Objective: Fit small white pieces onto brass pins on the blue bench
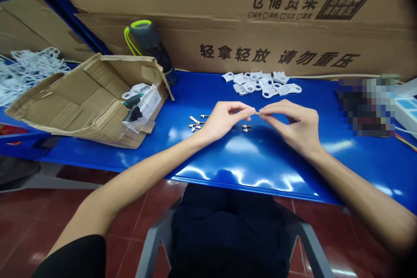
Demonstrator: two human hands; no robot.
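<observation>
Above the blue table, my left hand point(224, 118) and my right hand point(295, 124) meet fingertip to fingertip. Both are closed in a pinch on a tiny brass-coloured piece point(257, 113), mostly hidden by the fingers; its kind cannot be made out. Several small metal parts with thin shafts point(194, 126) lie left of my left hand. Two similar small parts point(246, 128) rest between the hands, nearer the table's front edge. Behind the hands sits a pile of white plastic pieces with round holes point(260, 83).
An open cardboard box point(74, 100) stands at left, holding white pieces and a dark-green-handled tool point(133, 100). Behind it leans a dark bottle point(153, 45) with a yellow-green strap. White wire-like items point(29, 71) are heaped far left. Printed cardboard point(228, 17) backs the blue table point(208, 167).
</observation>
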